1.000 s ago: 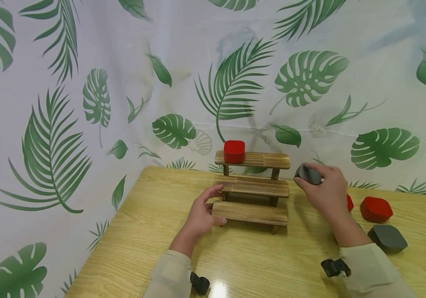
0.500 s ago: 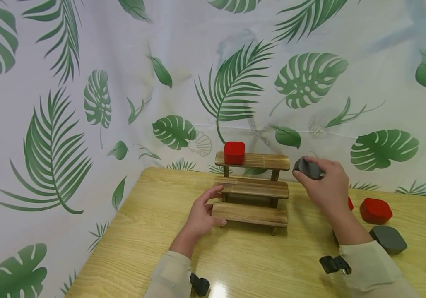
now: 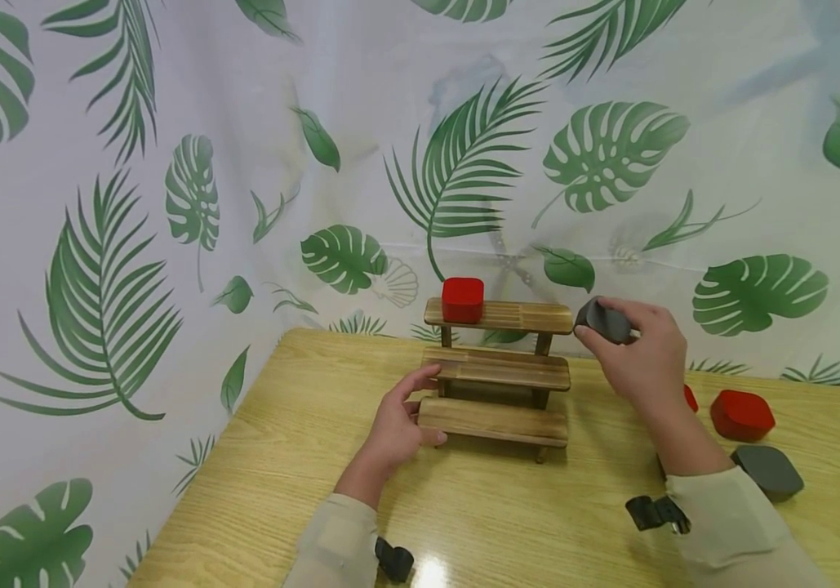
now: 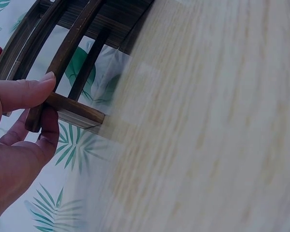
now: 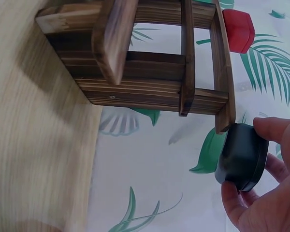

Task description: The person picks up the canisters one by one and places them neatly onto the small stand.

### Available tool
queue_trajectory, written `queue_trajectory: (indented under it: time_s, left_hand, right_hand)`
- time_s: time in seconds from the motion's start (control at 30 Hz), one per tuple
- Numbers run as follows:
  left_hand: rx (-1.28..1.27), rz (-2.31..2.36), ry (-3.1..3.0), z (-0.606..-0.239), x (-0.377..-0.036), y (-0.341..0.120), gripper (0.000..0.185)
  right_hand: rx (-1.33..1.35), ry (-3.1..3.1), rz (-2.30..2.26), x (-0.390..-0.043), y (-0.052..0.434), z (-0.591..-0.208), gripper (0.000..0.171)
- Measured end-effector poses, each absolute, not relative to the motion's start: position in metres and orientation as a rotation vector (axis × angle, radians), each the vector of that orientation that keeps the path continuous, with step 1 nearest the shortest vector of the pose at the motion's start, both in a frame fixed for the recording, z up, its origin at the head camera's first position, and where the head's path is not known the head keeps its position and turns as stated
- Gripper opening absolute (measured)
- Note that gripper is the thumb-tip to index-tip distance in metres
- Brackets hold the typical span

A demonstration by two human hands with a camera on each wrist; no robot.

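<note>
A three-tier wooden display stand (image 3: 495,369) stands on the table. My left hand (image 3: 396,420) grips the left end of its lowest shelf; in the left wrist view, the thumb (image 4: 26,92) lies on one side of the wood and fingers on the other. On the top shelf's left part sits a small red box (image 3: 462,300) with rounded corners. My right hand (image 3: 643,347) pinches a small dark grey box (image 3: 603,320) of like shape, held in the air just off the top shelf's right end. The right wrist view shows this grey box (image 5: 242,157) close to the shelf end.
To the right on the table (image 3: 522,523) lie another red box (image 3: 743,414) and a grey box (image 3: 766,471). My right forearm partly hides a further red box (image 3: 691,398) and a dark one. A leaf-print cloth (image 3: 258,122) hangs behind and at the left.
My right hand has risen and moved slightly left with the grey box, closer to the top shelf. The left hand and the stand have stayed in place.
</note>
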State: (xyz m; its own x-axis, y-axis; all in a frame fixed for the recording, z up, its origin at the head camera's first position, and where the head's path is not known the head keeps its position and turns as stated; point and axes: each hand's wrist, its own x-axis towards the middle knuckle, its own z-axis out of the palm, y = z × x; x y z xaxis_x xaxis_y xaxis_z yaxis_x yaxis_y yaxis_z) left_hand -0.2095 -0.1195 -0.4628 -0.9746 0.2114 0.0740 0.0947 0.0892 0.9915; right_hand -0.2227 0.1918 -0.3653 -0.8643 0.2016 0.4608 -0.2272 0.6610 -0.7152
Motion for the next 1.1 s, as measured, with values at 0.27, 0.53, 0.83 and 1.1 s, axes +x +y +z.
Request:
queue_trajectory:
  time_s: [0.27,0.53,0.83,1.1]
  left_hand:
    - [0.341,2.033,2.262,-0.461,-0.210,-0.120,0.100]
    - [0.345,2.024,2.268,-0.460,-0.211,-0.118,0.099]
    - [0.358,2.026,2.278,-0.460,-0.212,-0.120,0.100]
    - [0.333,2.031,2.267,-0.457,-0.207,-0.119,0.099]
  right_hand:
    - [0.043,-2.387,1.113,-0.227,0.187,-0.359,0.052]
    - [0.102,-2.407,1.139,-0.230,0.177,-0.349,0.052]
    - [0.149,-2.458,1.088,-0.235,0.168,-0.344,0.052]
    - [0.171,-2.504,1.100,-0.237,0.160,-0.343,0.054]
